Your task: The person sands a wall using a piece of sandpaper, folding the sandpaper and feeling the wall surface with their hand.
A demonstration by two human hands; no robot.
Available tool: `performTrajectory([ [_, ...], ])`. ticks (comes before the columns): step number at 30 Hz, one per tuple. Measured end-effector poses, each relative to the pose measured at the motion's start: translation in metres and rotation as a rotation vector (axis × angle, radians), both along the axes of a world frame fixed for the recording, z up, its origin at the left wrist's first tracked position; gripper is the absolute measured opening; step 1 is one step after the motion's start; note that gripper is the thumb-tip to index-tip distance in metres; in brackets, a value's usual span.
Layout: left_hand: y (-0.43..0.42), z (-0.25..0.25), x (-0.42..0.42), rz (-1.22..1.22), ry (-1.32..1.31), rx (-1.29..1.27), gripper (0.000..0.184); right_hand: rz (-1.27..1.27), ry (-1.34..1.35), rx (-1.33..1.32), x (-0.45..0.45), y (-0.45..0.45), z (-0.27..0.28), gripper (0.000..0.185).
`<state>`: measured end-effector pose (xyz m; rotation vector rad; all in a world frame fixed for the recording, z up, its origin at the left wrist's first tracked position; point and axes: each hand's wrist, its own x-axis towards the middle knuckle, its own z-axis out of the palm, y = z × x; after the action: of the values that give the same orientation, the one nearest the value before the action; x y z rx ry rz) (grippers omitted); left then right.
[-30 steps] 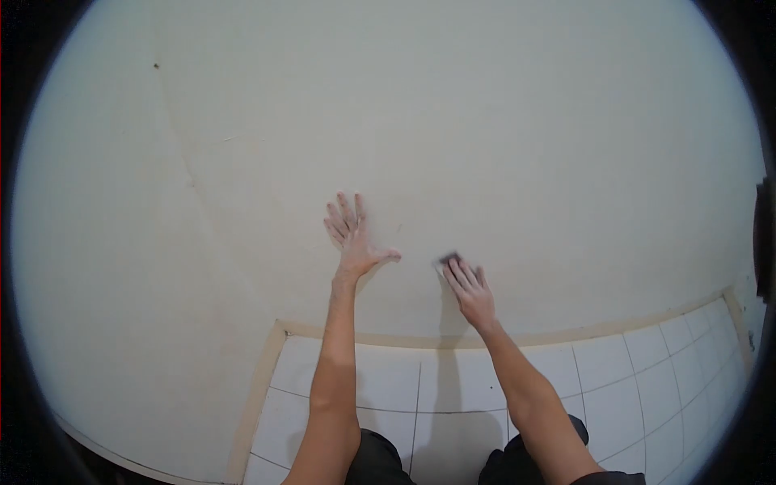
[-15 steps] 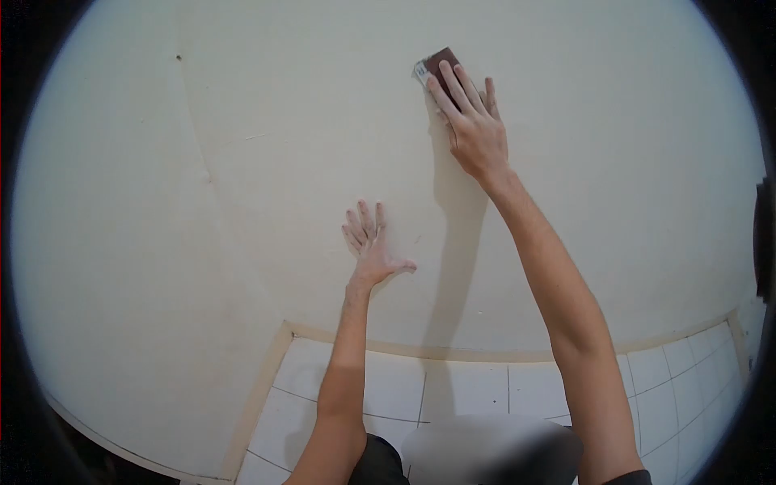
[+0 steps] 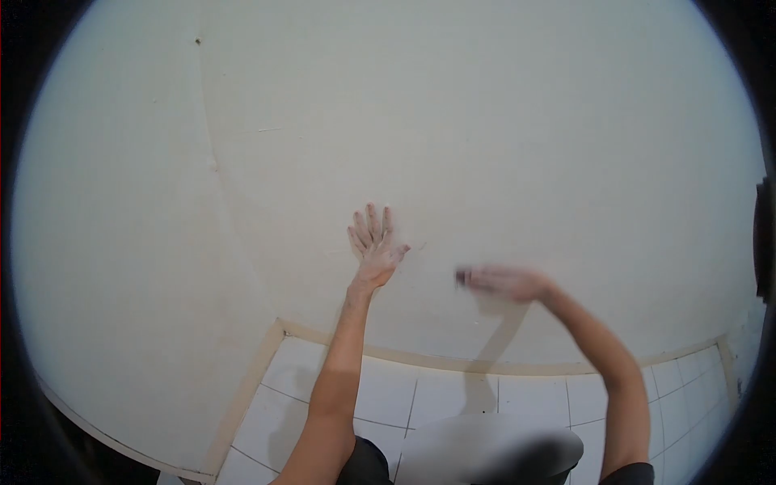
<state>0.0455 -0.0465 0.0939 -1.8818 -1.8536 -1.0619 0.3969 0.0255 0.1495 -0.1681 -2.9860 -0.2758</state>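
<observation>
My left hand [image 3: 376, 250] lies against the pale wall [image 3: 517, 153] with its fingers spread and nothing held. Whitish dust covers its fingers. To its right, my right hand [image 3: 509, 283] is blurred by motion, fingers pointing left. A dark sanding pad [image 3: 462, 277] shows at its fingertips, low on the wall; most of the pad is hidden under the fingers.
Along the wall's foot runs a beige baseboard [image 3: 420, 361], with white floor tiles [image 3: 533, 396] below. A small dark hole [image 3: 198, 41] is at the upper left. A dark object [image 3: 764, 242] stands at the right edge.
My right hand first swept up the wall with the pad, then came back down and turned to point left. My left hand stays on the wall, its thumb now closer to the fingers.
</observation>
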Motion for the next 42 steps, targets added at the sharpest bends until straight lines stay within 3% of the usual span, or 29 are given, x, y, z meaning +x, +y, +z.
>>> performTrajectory([
  [1,0.000,0.002,0.000,0.007,0.014,-0.005,0.100,0.189,0.160,0.694,0.002,0.027,0.025,0.055],
  [2,-0.003,0.004,0.000,-0.016,0.027,0.017,0.101,-0.015,0.263,0.555,-0.009,0.022,0.083,0.062],
  [3,-0.009,0.008,0.003,-0.038,0.038,0.035,0.101,-0.127,0.460,0.893,-0.023,0.028,0.138,0.065],
  [5,-0.016,0.011,0.007,-0.068,0.045,0.054,0.100,-0.320,0.820,0.924,-0.051,0.009,0.244,0.064],
  [7,-0.018,0.015,0.008,-0.085,0.042,0.059,0.096,-0.242,1.000,0.927,-0.080,0.009,0.300,0.062],
  [8,-0.017,0.014,0.008,-0.072,0.032,0.044,0.093,-0.175,0.869,0.941,-0.094,0.008,0.300,0.062],
  [10,-0.013,0.011,0.004,-0.045,0.014,0.014,0.086,-0.041,0.608,0.959,-0.121,0.017,0.288,0.061],
  [12,-0.009,0.008,0.000,-0.091,-0.050,0.045,0.080,0.135,0.454,0.826,-0.136,0.023,0.212,0.061],
  [13,-0.007,0.006,-0.002,-0.118,-0.085,0.056,0.077,0.165,0.307,0.885,-0.129,0.016,0.170,0.063],
  [14,-0.007,0.006,-0.002,-0.131,-0.093,0.063,0.076,0.255,0.254,0.655,-0.119,0.025,0.113,0.067],
  [16,-0.008,0.009,-0.002,-0.156,-0.111,0.083,0.074,0.290,0.046,0.051,-0.079,0.011,0.027,0.055],
  [17,-0.007,0.007,-0.002,-0.125,-0.096,0.053,0.076,0.007,-0.152,-0.609,-0.061,-0.011,0.004,0.051],
  [19,-0.002,0.007,-0.002,-0.064,-0.061,-0.005,0.081,0.317,-0.107,-0.161,0.009,0.033,-0.090,0.049],
  [21,-0.007,0.009,0.003,-0.071,-0.036,0.045,0.086,0.309,-0.242,0.662,0.057,0.022,-0.059,0.047],
  [23,-0.011,0.014,0.007,-0.071,-0.022,0.081,0.091,-0.010,-0.020,-0.003,0.088,0.008,0.000,0.045],
  [25,-0.014,0.014,0.012,-0.069,-0.016,0.095,0.094,-0.158,0.203,0.652,0.097,0.032,0.039,0.048],
  [26,-0.014,0.012,0.013,-0.054,-0.020,0.080,0.093,-0.260,0.369,0.752,0.093,0.042,0.063,0.055],
  [28,-0.010,0.012,0.011,-0.026,-0.019,0.056,0.091,-0.441,0.728,0.758,0.040,0.021,0.126,0.060],
  [30,-0.005,0.007,0.009,-0.002,-0.015,0.061,0.089,-0.409,0.886,0.685,-0.007,0.007,0.157,0.068],
  [32,-0.001,0.007,0.008,0.017,-0.004,0.092,0.087,-0.361,0.835,0.628,-0.044,0.007,0.153,0.077],
  [35,0.000,0.003,0.008,0.033,0.003,0.138,0.084,-0.317,0.665,0.516,-0.079,-0.001,0.072,0.072],
  [39,0.002,0.003,0.009,0.041,-0.016,0.124,0.082,-0.107,0.278,0.375,-0.036,-0.016,-0.080,0.065],
  [42,0.002,0.004,0.011,0.055,-0.025,0.122,0.082,-0.328,0.295,0.418,0.052,-0.018,-0.139,0.062],
])
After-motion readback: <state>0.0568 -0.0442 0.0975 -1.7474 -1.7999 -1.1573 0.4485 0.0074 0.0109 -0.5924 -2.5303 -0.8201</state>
